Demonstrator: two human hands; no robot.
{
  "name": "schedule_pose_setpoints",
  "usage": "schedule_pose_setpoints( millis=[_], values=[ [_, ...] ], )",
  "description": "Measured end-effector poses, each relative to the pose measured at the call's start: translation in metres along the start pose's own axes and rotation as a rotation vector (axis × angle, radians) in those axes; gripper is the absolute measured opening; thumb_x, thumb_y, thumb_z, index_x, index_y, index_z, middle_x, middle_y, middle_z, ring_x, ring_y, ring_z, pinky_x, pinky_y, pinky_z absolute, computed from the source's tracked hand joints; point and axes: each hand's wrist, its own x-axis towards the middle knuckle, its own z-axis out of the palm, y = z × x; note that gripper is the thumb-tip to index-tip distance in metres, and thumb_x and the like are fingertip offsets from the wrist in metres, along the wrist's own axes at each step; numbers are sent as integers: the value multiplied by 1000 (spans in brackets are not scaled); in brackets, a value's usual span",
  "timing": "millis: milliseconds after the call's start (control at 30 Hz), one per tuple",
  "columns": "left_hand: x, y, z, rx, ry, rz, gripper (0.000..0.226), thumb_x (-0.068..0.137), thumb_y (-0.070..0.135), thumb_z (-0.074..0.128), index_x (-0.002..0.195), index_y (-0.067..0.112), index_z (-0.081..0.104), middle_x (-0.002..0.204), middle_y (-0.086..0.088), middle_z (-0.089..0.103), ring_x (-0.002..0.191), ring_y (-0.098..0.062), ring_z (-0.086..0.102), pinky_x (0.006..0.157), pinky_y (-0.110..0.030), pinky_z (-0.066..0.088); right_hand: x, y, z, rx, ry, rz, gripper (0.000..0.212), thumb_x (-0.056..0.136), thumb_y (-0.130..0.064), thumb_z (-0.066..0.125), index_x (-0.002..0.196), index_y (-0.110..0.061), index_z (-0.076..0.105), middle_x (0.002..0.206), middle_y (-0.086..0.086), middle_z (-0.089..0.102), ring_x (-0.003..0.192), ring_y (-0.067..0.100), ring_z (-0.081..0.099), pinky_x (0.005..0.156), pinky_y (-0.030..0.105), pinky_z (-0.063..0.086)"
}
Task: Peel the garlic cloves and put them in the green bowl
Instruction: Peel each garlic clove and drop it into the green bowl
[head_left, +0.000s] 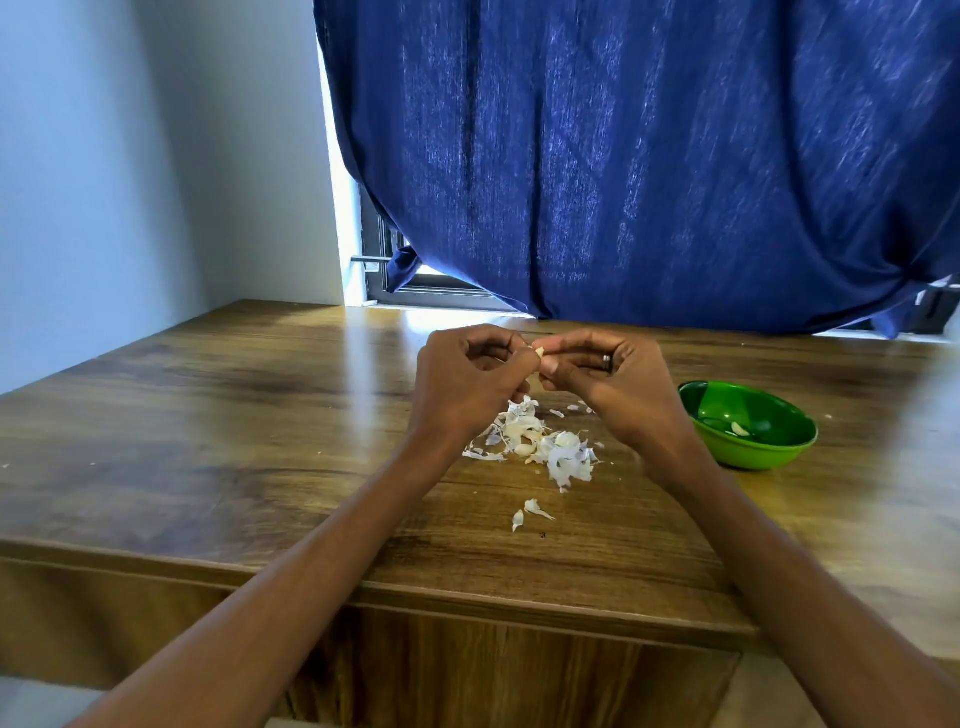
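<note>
My left hand (470, 376) and right hand (597, 371) pinch one garlic clove (539, 354) just left of the green bowl (748, 451) — one peeled clove (739, 429) inside it, more cloves I judge among the skins (535, 447).

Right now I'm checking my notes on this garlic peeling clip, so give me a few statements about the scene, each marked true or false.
1. Both hands pinch one garlic clove above the table. True: the left hand and the right hand meet on it.
2. The green bowl is empty. False: at least one peeled clove lies in it.
3. The bowl stands on the person's right. True.
4. The pile of skins lies inside the bowl. False: it lies on the wooden table, below the hands.
5. A ring shows on the left hand. False: the ring is on a finger of the right hand.
</note>
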Motion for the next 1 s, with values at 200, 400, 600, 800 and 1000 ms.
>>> schedule_pose_setpoints(
  millis=[200,400,600,800,1000],
  values=[
    [1,2,0,-65,-23,-49,4,86,8,72,83,7,75,63,-7,71,56,-19,67,61,-35,58,0,-1,1,109,-14,77,17,83,-3,73,96,-14,73,91,6,78,82,13,75,71,17,56],
    [0,7,1,-140,-33,-98,15,89,5,66,79,12,76,62,-6,69,60,-19,64,69,-43,57,1,-2,0,317,-50,178,19,81,1,71,97,-10,72,94,10,77,86,17,73,74,20,59],
    [-2,11,0,-167,-98,-92,24,92,1,62,74,12,73,61,-3,67,61,-18,62,63,-31,55,0,-2,-1,436,-96,182,29,85,3,65,105,-17,75,96,9,76,87,13,71,73,17,57],
    [-1,10,1,-147,-89,-76,22,91,4,64,73,13,72,63,-6,68,60,-22,63,63,-35,54,1,-3,-2,504,-59,202,23,86,4,64,101,-10,74,95,10,76,87,15,72,74,18,58],
    [-1,8,1,-171,-69,-82,9,91,4,68,84,9,72,76,-8,72,60,-26,68,62,-36,55,1,-3,-3,524,-15,216,19,86,5,64,97,-6,73,92,10,77,83,14,74,70,17,58]
  ],
)
